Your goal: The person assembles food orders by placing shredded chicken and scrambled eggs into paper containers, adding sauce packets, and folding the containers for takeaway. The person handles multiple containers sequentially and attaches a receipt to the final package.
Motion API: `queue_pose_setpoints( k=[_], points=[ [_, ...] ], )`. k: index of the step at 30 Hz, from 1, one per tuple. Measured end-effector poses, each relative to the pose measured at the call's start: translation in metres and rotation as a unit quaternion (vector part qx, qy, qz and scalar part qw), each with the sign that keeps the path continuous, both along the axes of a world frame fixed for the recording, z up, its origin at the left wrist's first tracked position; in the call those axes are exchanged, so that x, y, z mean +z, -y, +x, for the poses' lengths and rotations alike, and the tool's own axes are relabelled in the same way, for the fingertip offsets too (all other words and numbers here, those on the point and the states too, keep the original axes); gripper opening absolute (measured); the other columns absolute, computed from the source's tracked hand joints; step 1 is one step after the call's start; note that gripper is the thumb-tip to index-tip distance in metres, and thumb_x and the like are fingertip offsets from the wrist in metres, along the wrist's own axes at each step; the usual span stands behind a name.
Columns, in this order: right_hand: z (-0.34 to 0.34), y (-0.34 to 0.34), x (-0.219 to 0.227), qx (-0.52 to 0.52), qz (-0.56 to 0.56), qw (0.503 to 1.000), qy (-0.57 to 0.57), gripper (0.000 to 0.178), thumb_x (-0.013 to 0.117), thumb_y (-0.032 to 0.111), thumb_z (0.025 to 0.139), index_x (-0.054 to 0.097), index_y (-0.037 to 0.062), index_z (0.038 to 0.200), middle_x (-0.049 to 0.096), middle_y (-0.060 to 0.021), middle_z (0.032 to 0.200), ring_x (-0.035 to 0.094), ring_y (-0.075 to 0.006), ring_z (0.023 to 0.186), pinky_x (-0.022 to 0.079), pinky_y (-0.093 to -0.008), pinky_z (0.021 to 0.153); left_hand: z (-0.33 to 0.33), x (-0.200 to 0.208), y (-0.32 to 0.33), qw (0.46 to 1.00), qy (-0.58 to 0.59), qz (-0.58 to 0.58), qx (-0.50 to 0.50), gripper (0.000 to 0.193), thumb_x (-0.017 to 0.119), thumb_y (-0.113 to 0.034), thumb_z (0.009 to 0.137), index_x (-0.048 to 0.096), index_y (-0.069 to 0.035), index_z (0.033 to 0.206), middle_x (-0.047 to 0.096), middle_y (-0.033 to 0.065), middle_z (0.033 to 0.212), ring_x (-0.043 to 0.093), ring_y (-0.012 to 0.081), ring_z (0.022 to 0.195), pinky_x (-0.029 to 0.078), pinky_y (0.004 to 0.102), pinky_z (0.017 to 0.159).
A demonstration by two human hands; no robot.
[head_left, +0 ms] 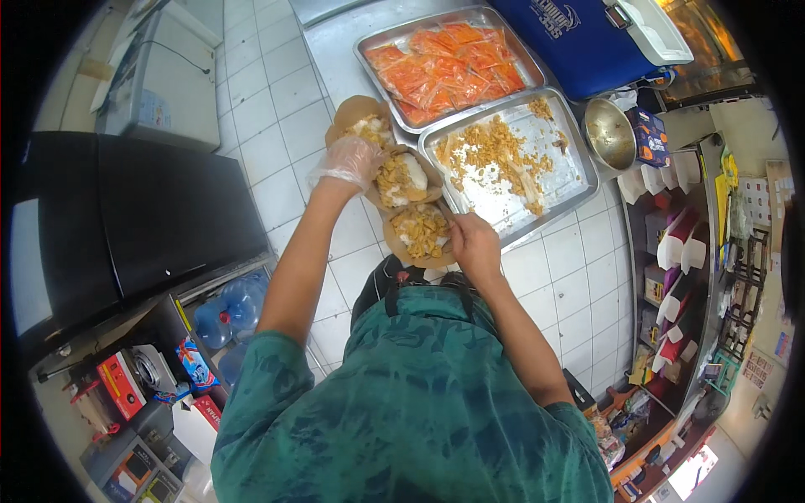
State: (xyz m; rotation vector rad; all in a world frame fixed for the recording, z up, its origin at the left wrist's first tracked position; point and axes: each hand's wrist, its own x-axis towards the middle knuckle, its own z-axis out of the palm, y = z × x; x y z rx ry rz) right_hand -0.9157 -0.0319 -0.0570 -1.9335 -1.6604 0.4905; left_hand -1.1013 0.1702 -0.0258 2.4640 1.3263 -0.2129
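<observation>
Three brown paper food boxes with white rice and shredded golden-brown food stand in a row: a far box (350, 113), a middle box (434, 178) and a near box (402, 254). My left hand (350, 163), in a clear plastic glove, reaches over the seam between the far and middle boxes. Its fingers are bent together, and what they hold, if anything, is hidden. Bare, my right hand (476, 247) grips the right side of the near box. Beside the boxes is a metal tray (579, 172) with scattered shredded food (495, 151).
Behind, another metal tray (366, 52) holds several clear bags of orange contents (453, 63). A blue cooler (579, 42) and a steel bowl (610, 134) stand at the far right. A black refrigerator (176, 210) is on the left, shelving (708, 218) on the right.
</observation>
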Motion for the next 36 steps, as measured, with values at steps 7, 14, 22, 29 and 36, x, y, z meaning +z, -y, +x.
queue_pose_setpoints(
  k=[7,14,22,29,36],
  points=[
    [0.002,0.033,-0.004,-0.007,0.028,0.997,-0.065,0.013,0.058,0.006,0.082,0.062,0.0039,0.094,0.062,-0.0179,0.077,0.061,-0.0365,0.068,0.05,-0.0431,0.058,-0.017,0.028,0.044,0.999,0.014,0.022,0.04,0.024,0.057,-0.029,0.086,0.066,-0.007,0.087,0.064,0.0172,0.085,0.062,0.035,0.083,0.049,0.0457,0.073],
    [0.044,0.088,0.03,-0.05,-0.015,0.985,-0.162,0.012,0.058,0.009,0.086,0.063,0.0025,0.095,0.064,-0.0193,0.08,0.064,-0.035,0.071,0.051,-0.0365,0.062,-0.044,0.033,0.089,0.993,0.058,0.084,0.053,0.02,0.058,-0.026,0.084,0.062,-0.007,0.082,0.063,0.0167,0.078,0.06,0.0369,0.076,0.047,0.0487,0.069],
    [0.151,0.186,0.054,-0.168,0.059,0.965,-0.19,0.015,0.057,0.011,0.088,0.063,-0.0006,0.095,0.065,-0.0178,0.078,0.067,-0.0285,0.068,0.051,-0.0332,0.06,0.023,0.145,0.182,0.971,-0.102,0.126,0.177,0.027,0.062,-0.033,0.081,0.065,-0.006,0.078,0.061,0.0199,0.077,0.06,0.0381,0.077,0.047,0.0486,0.072],
    [0.288,0.311,0.055,-0.27,0.099,0.952,-0.103,0.014,0.057,0.011,0.089,0.063,0.0005,0.095,0.065,-0.0172,0.075,0.066,-0.0278,0.065,0.05,-0.0323,0.057,0.14,0.178,0.272,0.973,-0.009,0.167,0.161,0.034,0.062,-0.037,0.081,0.063,-0.003,0.074,0.06,0.0224,0.076,0.058,0.0416,0.077,0.044,0.0496,0.069],
    [0.396,0.434,0.031,-0.417,0.086,0.905,-0.014,0.014,0.055,0.013,0.089,0.063,0.0013,0.092,0.061,-0.018,0.069,0.062,-0.03,0.06,0.048,-0.0348,0.055,0.286,0.102,0.291,0.976,0.198,0.025,-0.09,0.028,0.067,-0.028,0.078,0.059,-0.004,0.067,0.056,0.0169,0.065,0.053,0.037,0.064,0.04,0.0473,0.057]
  ],
)
